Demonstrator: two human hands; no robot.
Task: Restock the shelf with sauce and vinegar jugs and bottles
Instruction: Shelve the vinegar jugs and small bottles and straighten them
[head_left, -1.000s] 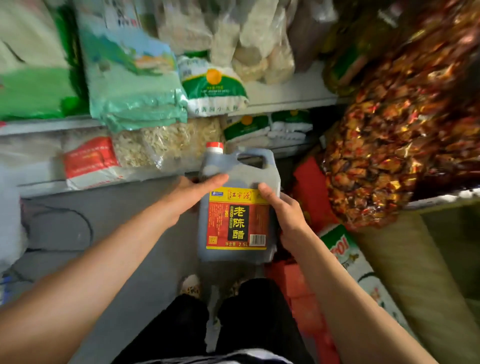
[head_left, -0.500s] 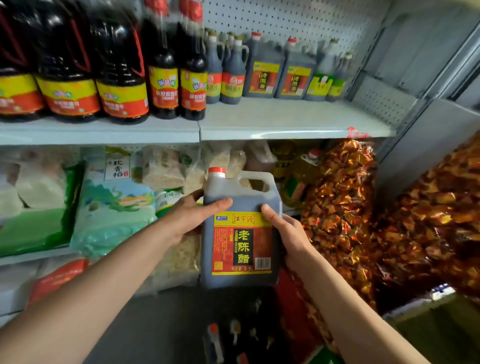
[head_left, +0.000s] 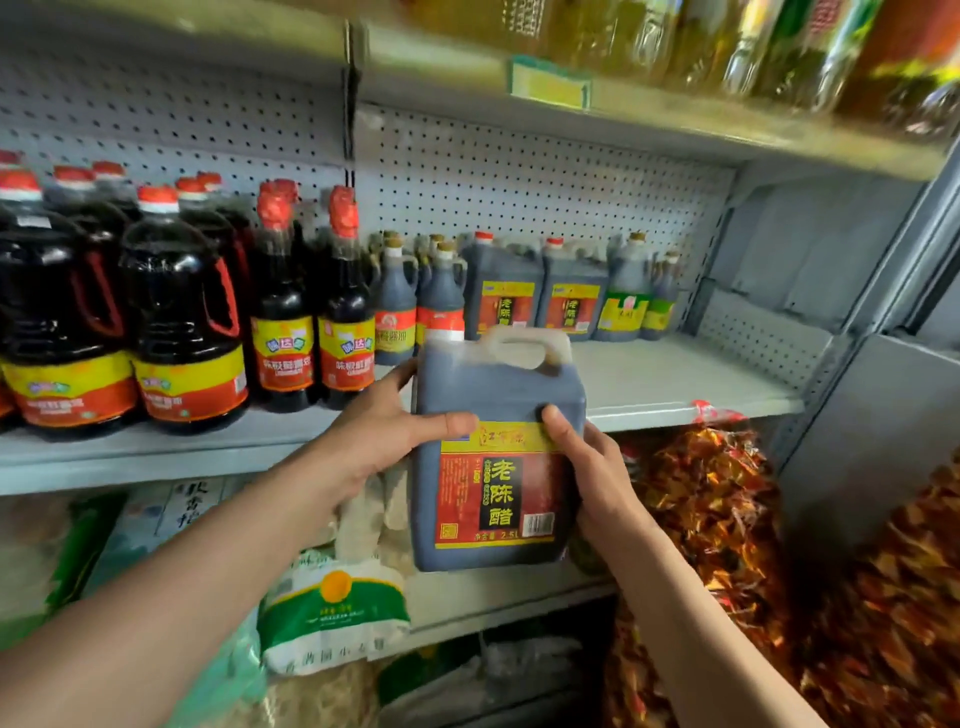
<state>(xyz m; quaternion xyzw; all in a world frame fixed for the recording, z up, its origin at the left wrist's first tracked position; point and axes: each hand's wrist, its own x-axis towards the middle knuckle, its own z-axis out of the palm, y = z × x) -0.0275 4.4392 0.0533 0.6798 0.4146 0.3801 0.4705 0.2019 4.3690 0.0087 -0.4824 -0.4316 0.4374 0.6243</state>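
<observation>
Both hands hold one dark vinegar jug upright in the air, in front of the shelf; the left hand grips its left side, thumb across the front; the right hand clasps its right side, thumb on the yellow label band; the jug's handle is above both hands; beyond the hands, at the back of the shelf, stand two like jugs; left of the left hand stand dark sauce bottles; right of the right hand hangs a bag of wrapped sweets; below the left arm lies a rice bag.
</observation>
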